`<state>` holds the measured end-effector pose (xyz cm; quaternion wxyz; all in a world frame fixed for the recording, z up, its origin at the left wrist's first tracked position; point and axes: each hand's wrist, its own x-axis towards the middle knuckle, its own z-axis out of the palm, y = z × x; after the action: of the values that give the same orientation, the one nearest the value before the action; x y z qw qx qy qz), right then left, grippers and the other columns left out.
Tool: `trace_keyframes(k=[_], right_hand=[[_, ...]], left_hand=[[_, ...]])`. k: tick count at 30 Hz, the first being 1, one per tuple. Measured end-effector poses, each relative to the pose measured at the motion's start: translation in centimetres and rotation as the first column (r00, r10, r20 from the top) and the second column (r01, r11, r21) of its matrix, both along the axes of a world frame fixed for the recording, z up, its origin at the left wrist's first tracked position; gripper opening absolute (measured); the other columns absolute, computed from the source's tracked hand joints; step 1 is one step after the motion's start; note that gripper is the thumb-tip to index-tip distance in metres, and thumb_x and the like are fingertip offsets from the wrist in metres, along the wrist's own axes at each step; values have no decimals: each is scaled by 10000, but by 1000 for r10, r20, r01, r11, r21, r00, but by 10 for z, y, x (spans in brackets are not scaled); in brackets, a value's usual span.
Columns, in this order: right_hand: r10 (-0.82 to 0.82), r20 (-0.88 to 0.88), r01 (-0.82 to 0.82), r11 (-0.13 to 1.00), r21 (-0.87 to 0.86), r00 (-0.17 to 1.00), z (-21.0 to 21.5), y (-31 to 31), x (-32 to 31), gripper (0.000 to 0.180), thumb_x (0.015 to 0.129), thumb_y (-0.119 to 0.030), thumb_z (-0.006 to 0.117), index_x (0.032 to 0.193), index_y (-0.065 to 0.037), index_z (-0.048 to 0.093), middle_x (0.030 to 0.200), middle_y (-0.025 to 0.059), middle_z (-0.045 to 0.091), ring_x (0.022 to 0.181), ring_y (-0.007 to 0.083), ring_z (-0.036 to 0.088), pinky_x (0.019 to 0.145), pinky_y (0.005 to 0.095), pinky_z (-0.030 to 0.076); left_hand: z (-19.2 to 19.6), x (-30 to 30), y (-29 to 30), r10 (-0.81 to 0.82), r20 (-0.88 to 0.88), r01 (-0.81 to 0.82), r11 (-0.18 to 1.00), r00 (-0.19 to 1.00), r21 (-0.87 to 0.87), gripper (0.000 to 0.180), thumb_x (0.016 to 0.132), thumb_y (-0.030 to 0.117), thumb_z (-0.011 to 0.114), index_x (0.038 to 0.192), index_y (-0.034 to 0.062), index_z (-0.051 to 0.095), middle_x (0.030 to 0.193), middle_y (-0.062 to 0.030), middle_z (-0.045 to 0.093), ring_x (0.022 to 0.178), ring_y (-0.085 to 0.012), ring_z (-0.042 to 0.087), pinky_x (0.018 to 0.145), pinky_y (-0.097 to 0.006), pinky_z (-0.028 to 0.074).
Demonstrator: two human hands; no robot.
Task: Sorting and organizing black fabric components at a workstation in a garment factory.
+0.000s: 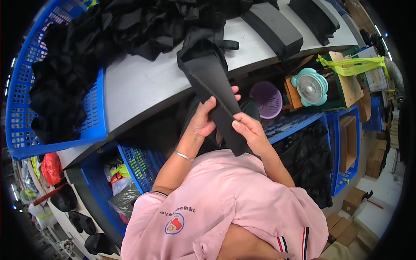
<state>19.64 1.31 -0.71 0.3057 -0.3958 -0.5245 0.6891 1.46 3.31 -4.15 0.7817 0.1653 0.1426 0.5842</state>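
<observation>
- The black fabric strip [216, 93] is the landmark here: a long flat piece with a stitched edge, held up slanting in front of the person's chest, its lower end near the pink shirt [225, 203] and its upper end folded over above the table edge.
- The left hand [203, 120] grips the strip from the left side, thumb on the front face and fingers curled behind it; a thin silver bracelet [184, 155] sits on that wrist.
- The right hand [249, 130] pinches the strip's lower right edge, thumb pressed on top.
- Below and left of the strip, a blue basket [141, 162] under the table holds bags and scraps in yellow, red and grey.
- Right of the strip, a larger blue crate [299, 123] on the floor holds a heap of black cloth [310, 160].
- Just right of the strip's middle stands a small purple basket [267, 99]; its contents cannot be made out.
- Further right sits a teal fan [310, 86].
- Beyond the strip lies the grey table [138, 84], with a loose black fabric pile [151, 26] on it.
- Far left of the strip, a blue tray [93, 115] on the table is filled with more black fabric.
- Up and right of the strip, stacked black pads [275, 28] lie on the table.
</observation>
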Motion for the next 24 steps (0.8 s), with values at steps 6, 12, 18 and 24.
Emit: trace_keyframes(k=[6,12,18,24], right_hand=[[-457,435,38,721,691,776,0,-6,-15,404,894,-191,728,1235,-36,577,846,102,637,761,161,628,696,291,496],[-132,93,123,987,100,987,-12,-10,-6,409,982,-122,616,1348,38,525,1071,38,670,923,90,609,812,238,499],[-170,28,167,983,80,985,-19,4,21,338,1014,-159,573,1314,-4,564,1177,41,646,1087,119,600,979,260,464],[-95,228,27,958,284,969,-29,19,6,417,1033,-173,554,1417,-23,488,1139,65,646,965,140,588,880,253,461]], left_hand=[[3,-13,-8,140,-213,-182,964,967,-192,501,933,175,684,1366,-14,516,1234,-177,658,1099,-290,670,954,-413,560],[3,-4,-7,280,-562,-217,960,778,178,538,966,313,668,1340,-52,541,1398,-156,526,1178,-188,577,1021,-312,437],[-14,-43,43,481,-876,-577,712,-16,401,345,972,307,649,1218,68,692,1481,-200,412,1138,-243,558,943,-332,474],[-29,-64,85,490,-847,-417,738,-209,530,424,801,-44,693,1203,89,708,1328,-110,557,757,-169,597,748,-305,512]])
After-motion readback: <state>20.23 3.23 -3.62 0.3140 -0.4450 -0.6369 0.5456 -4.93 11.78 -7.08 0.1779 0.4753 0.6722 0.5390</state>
